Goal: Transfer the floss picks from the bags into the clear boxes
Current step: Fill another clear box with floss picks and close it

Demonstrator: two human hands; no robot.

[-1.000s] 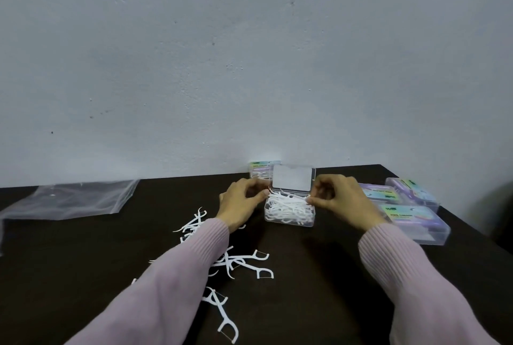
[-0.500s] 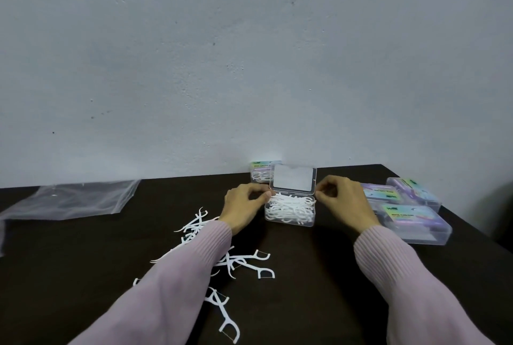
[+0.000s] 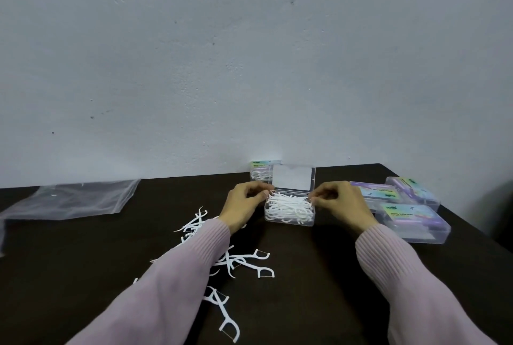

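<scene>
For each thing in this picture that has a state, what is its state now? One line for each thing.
Clear box: lid up, heaped with floss picks.
Left hand: fingers curled at the box's left edge.
Right hand: fingers curled at its right edge.
Loose floss picks: scattered on the table.
Plastic bag: flat, looks emptied.
Three labelled boxes: closed.
Box behind: closed, picks inside.

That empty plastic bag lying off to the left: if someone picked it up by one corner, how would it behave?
The clear bag would probably hang limp, since it lies flat and wrinkled on the table. It looks thin and see-through, so likely very light, and a push might simply slide or crumple it. Its glossy film may feel slippery.
</scene>
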